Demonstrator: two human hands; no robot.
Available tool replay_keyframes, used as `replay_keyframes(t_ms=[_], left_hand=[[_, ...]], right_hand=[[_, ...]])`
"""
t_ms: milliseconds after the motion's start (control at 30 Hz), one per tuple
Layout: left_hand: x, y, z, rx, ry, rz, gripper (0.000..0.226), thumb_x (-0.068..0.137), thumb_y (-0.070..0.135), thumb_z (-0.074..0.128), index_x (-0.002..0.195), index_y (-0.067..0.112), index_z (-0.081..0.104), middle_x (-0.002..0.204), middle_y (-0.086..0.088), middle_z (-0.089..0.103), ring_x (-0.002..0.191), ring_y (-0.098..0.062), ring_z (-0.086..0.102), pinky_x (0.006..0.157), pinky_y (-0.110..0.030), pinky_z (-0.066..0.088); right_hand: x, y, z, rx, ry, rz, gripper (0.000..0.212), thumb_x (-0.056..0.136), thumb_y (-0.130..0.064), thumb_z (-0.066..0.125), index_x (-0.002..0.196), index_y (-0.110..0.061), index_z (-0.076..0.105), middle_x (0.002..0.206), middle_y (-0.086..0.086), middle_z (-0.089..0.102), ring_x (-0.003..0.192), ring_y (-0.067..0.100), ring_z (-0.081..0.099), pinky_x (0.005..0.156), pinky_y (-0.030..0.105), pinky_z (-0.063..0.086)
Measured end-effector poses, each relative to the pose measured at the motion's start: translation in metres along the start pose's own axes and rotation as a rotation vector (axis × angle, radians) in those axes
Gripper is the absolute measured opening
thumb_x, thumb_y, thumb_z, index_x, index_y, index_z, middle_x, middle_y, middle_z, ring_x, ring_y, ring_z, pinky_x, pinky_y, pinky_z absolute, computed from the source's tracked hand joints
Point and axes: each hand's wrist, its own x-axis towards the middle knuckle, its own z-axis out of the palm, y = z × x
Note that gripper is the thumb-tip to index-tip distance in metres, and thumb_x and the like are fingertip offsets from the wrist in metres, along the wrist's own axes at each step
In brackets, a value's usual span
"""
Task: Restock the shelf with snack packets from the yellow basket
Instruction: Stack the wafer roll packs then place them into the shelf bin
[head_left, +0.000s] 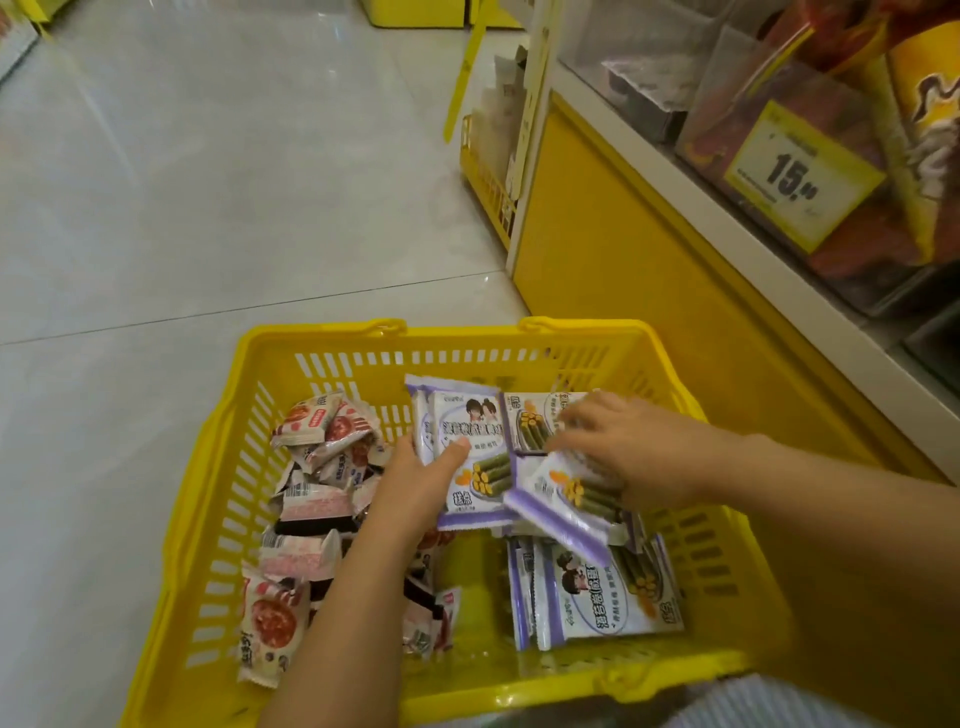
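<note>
I'm seeing left hand (415, 483) clamping purple seaweed-roll packets (470, 436) in yellow basket (322, 338), right hand (639, 452) at three o'clock, grip unclear

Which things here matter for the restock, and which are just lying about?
Job: yellow basket; purple packets gripped by left hand, right hand on them; red packets; shelf.
Lying about: price tag; cone packs; floor.
</note>
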Motion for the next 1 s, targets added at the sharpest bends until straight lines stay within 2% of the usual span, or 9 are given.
replay_keyframes(t_ms=[167, 333, 367, 433, 500, 667, 767, 933, 1000], left_hand=[[0.001, -0.009, 0.014, 0.024, -0.152, -0.132, 0.081, 0.079, 0.052, 0.07, 0.146, 0.025, 0.033, 0.141, -0.01, 0.05, 0.123, -0.037, 0.053, 0.103, -0.053, 0.043], [0.002, -0.009, 0.026, 0.01, -0.16, -0.175, 0.081, 0.08, 0.054, 0.069, 0.144, 0.023, 0.032, 0.134, -0.01, 0.057, 0.117, -0.035, 0.058, 0.101, -0.053, 0.044], [0.002, -0.009, 0.028, 0.01, -0.164, -0.174, 0.084, 0.079, 0.056, 0.069, 0.145, 0.023, 0.029, 0.138, -0.011, 0.054, 0.121, -0.036, 0.055, 0.103, -0.054, 0.043], [0.002, -0.007, 0.032, 0.008, -0.171, -0.169, 0.087, 0.077, 0.058, 0.069, 0.145, 0.023, 0.027, 0.14, -0.012, 0.051, 0.125, -0.037, 0.052, 0.104, -0.055, 0.041], [0.001, -0.005, 0.034, -0.025, -0.182, -0.146, 0.077, 0.081, 0.052, 0.07, 0.14, 0.02, 0.033, 0.128, -0.01, 0.061, 0.111, -0.033, 0.063, 0.098, -0.053, 0.047], [-0.002, -0.003, 0.036, -0.047, -0.241, -0.096, 0.053, 0.088, 0.043, 0.064, 0.131, 0.022, 0.04, 0.116, -0.008, 0.066, 0.096, -0.029, 0.069, 0.091, -0.051, 0.053], [-0.003, -0.004, 0.036, -0.041, -0.246, -0.095, 0.066, 0.09, 0.048, 0.06, 0.144, 0.028, 0.028, 0.134, -0.005, 0.055, 0.116, -0.03, 0.059, 0.101, -0.052, 0.045], [0.0, -0.008, 0.04, 0.038, -0.198, -0.026, 0.077, 0.089, 0.055, 0.056, 0.15, 0.03, 0.018, 0.151, -0.002, 0.034, 0.134, -0.03, 0.04, 0.11, -0.051, 0.035], [0.0, -0.01, 0.04, 0.063, -0.203, -0.002, 0.074, 0.09, 0.055, 0.054, 0.149, 0.027, 0.02, 0.14, 0.005, 0.039, 0.124, -0.02, 0.045, 0.105, -0.041, 0.037]], right_hand=[[-0.014, -0.011, 0.028, 0.041, -0.098, 0.025, 0.098, 0.081, -0.005, 0.063, 0.149, -0.044, 0.005, 0.16, -0.004, -0.003, 0.146, 0.027, 0.005, 0.116, 0.043, 0.016], [-0.013, -0.003, 0.025, 0.601, 0.026, 0.323, 0.067, 0.09, -0.018, 0.058, 0.148, -0.033, 0.028, 0.156, 0.001, 0.022, 0.142, 0.02, 0.022, 0.114, 0.035, 0.024], [-0.012, -0.002, 0.024, 0.676, 0.056, 0.389, 0.068, 0.09, -0.026, 0.061, 0.149, -0.029, 0.027, 0.155, 0.003, 0.024, 0.141, 0.02, 0.026, 0.113, 0.033, 0.026], [-0.009, -0.004, 0.025, 0.76, 0.055, 0.508, 0.088, 0.081, -0.041, 0.073, 0.151, -0.024, 0.022, 0.156, 0.004, 0.023, 0.142, 0.023, 0.027, 0.112, 0.035, 0.028], [-0.005, -0.008, 0.027, 0.796, 0.049, 0.604, 0.103, 0.071, -0.044, 0.081, 0.15, -0.022, 0.02, 0.156, 0.005, 0.022, 0.141, 0.026, 0.027, 0.111, 0.038, 0.029], [0.006, -0.008, 0.023, 0.874, 0.105, 0.781, 0.107, 0.061, -0.034, 0.089, 0.148, -0.022, 0.027, 0.149, 0.011, 0.032, 0.132, 0.03, 0.04, 0.103, 0.04, 0.04], [0.009, -0.009, 0.021, 0.991, 0.178, 0.845, 0.097, 0.063, -0.023, 0.089, 0.143, -0.02, 0.036, 0.142, 0.011, 0.043, 0.122, 0.029, 0.049, 0.089, 0.034, 0.048], [0.01, -0.006, 0.02, 1.451, 0.22, 0.94, 0.078, 0.07, -0.002, 0.081, 0.137, -0.012, 0.042, 0.13, 0.016, 0.054, 0.105, 0.035, 0.062, 0.082, 0.042, 0.055], [0.01, -0.005, 0.017, 1.677, 0.192, 0.981, 0.066, 0.076, 0.004, 0.074, 0.133, -0.009, 0.044, 0.117, 0.018, 0.059, 0.092, 0.034, 0.066, 0.066, 0.038, 0.058]])
